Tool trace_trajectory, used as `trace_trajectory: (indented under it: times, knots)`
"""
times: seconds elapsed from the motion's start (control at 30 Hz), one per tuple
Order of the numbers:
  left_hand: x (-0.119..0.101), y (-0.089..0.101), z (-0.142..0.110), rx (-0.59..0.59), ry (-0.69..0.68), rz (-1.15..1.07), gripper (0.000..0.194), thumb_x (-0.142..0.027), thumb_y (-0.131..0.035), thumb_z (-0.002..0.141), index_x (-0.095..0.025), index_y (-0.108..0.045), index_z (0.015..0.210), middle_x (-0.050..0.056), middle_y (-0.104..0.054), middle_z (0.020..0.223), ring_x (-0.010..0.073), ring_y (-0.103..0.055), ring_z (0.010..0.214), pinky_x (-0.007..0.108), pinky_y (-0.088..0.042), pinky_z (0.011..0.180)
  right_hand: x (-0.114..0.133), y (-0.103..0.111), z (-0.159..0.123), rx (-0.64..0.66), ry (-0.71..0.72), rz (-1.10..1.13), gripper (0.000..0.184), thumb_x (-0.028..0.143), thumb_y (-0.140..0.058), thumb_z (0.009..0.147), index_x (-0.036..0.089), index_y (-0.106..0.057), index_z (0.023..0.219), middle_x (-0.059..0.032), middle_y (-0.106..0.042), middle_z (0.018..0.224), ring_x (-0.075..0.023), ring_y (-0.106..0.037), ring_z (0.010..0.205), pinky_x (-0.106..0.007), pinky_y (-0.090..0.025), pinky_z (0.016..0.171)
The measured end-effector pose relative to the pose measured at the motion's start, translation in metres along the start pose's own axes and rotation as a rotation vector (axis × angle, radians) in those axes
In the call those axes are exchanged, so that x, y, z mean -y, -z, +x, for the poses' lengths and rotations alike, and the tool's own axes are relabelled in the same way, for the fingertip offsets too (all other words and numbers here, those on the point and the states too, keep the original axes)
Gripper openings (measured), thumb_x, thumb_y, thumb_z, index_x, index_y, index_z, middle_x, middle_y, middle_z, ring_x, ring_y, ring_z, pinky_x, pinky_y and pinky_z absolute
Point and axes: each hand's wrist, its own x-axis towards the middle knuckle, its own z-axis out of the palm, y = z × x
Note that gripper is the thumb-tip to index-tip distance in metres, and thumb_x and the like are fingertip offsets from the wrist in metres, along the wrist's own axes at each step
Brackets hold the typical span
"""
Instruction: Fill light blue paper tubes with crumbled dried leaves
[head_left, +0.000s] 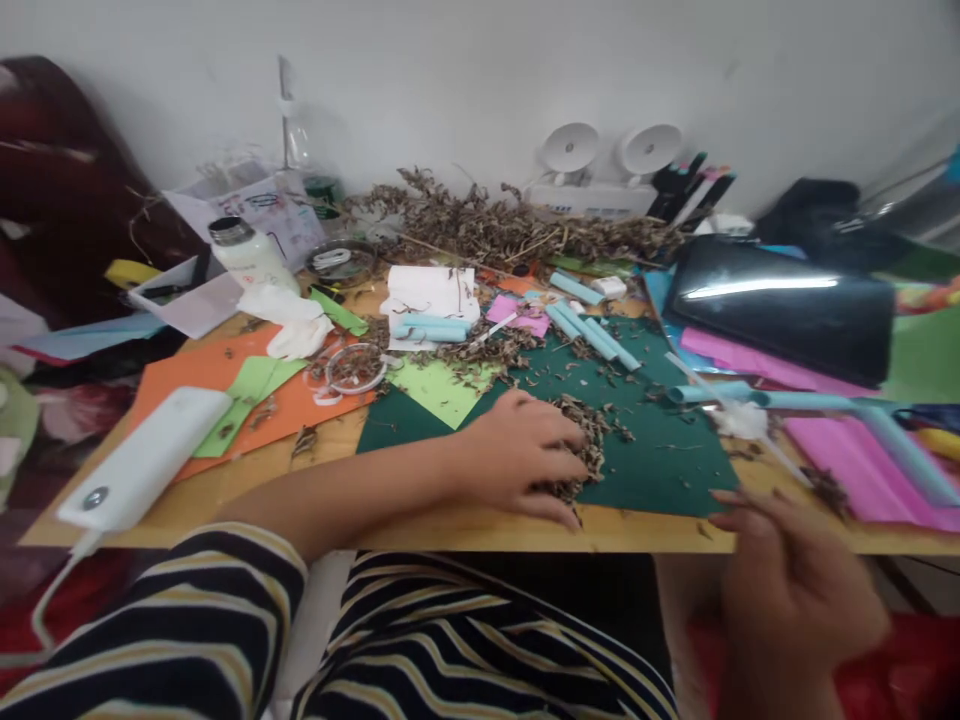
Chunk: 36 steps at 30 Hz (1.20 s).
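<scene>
My left hand (521, 450) reaches in from the left, palm down, its fingers apart. It rests on a small heap of crumbled dry leaves (592, 445), which the fingers partly cover. Under the heap lies a dark green sheet of paper (667, 470) at the front of the wooden table. Off the front edge on the right, my right hand (802, 580) is closed with thumb and fingertips together. Blur hides whatever may be between them. Left of the heap, a light green sheet (446, 390) has leaf bits scattered on its upper part.
Dried leafy stems (465, 215) are piled along the wall. Blue paper tubes (592, 335) lie behind the heap. A white power bank (146, 460) with a cable sits at the left edge. A bottle (251, 250) stands behind it. At the right is a black glossy object (780, 310).
</scene>
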Motion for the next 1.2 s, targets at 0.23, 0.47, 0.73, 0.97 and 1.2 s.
trace_trajectory:
  times: [0.23, 0.47, 0.73, 0.97, 1.2]
  knots:
    - [-0.001, -0.040, -0.003, 0.122, -0.072, 0.295, 0.054, -0.059, -0.039, 0.072, -0.036, -0.036, 0.121, 0.008, -0.026, 0.135, 0.0302, -0.016, 0.125, 0.054, -0.004, 0.096, -0.030, -0.015, -0.035, 0.414, 0.190, -0.330, 0.024, 0.041, -0.052, 0.071, 0.021, -0.062, 0.080, -0.0059, -0.057, 0.083, -0.0186, -0.052, 0.078, -0.034, -0.040, 0.070]
    - [-0.006, -0.041, 0.003, 0.103, 0.033, 0.333, 0.036, -0.036, -0.040, 0.080, -0.032, -0.044, 0.116, 0.009, -0.034, 0.131, 0.0304, -0.026, 0.121, 0.055, -0.012, 0.095, -0.019, -0.014, -0.027, 0.496, 0.138, -0.473, 0.018, 0.035, -0.047, 0.076, 0.021, -0.060, 0.074, -0.0035, -0.059, 0.079, -0.0173, -0.048, 0.073, -0.031, -0.033, 0.066]
    - [-0.009, -0.035, 0.004, 0.128, 0.061, 0.268, 0.037, -0.037, -0.035, 0.081, -0.028, -0.043, 0.116, 0.008, -0.038, 0.128, 0.0280, -0.029, 0.119, 0.055, -0.013, 0.095, -0.009, -0.014, -0.027, 0.567, 0.211, -0.637, 0.013, 0.030, -0.047, 0.077, 0.022, -0.056, 0.074, -0.0020, -0.060, 0.082, -0.0169, -0.047, 0.073, -0.031, -0.027, 0.066]
    - [0.003, -0.015, 0.002, -0.050, 0.154, 0.173, 0.050, -0.053, -0.036, 0.076, -0.021, -0.044, 0.115, 0.012, -0.035, 0.129, 0.0274, -0.026, 0.121, 0.048, -0.018, 0.097, -0.020, -0.006, -0.021, 0.527, 0.209, -0.472, 0.018, 0.033, -0.045, 0.078, 0.021, -0.057, 0.080, -0.0040, -0.059, 0.080, -0.0163, -0.050, 0.074, -0.029, -0.034, 0.066]
    - [0.019, -0.003, -0.002, 0.007, 0.166, 0.147, 0.073, -0.065, -0.042, 0.065, -0.022, -0.033, 0.123, 0.017, -0.021, 0.135, 0.0343, -0.018, 0.123, 0.051, -0.016, 0.097, -0.022, -0.021, 0.004, 0.547, 0.042, -0.692, 0.029, 0.037, -0.043, 0.077, 0.020, -0.056, 0.096, -0.0083, -0.057, 0.090, -0.0214, -0.049, 0.080, -0.032, -0.036, 0.065]
